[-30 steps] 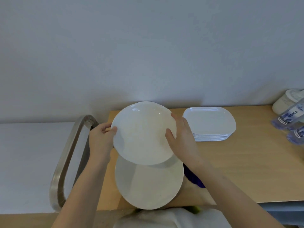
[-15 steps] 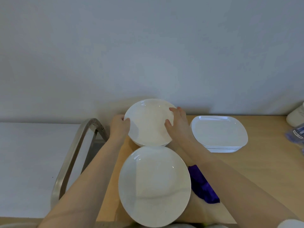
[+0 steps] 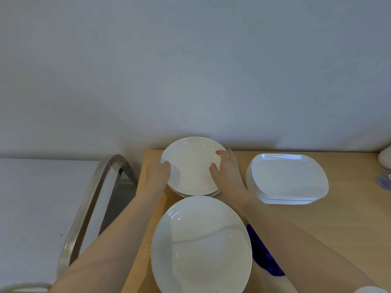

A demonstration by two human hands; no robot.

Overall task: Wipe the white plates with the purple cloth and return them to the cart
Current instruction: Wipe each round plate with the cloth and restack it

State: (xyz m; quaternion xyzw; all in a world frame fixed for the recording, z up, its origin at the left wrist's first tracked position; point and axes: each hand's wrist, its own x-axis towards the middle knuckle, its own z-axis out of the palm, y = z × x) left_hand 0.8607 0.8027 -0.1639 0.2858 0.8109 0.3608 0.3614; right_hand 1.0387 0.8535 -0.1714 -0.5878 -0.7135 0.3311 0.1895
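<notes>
Round white plate point(image 3: 191, 166) at 12 o'clock, flat on top of a short plate stack on the wood cart top point(image 3: 338, 225). Larger round white plate point(image 3: 201, 246) at 6 o'clock, just beside it. Purple cloth point(image 3: 262, 254) crumpled at 4 o'clock, partly hidden.

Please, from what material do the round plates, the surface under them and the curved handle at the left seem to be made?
Round plate: probably glazed ceramic or melamine, glossy white with highlights. Surface: light wood or wood-look laminate, matte, faint grain. Handle: brushed metal, likely steel, with grey sheen.

Both hands point(image 3: 157, 173) on far plate point(image 3: 191, 166)
</notes>
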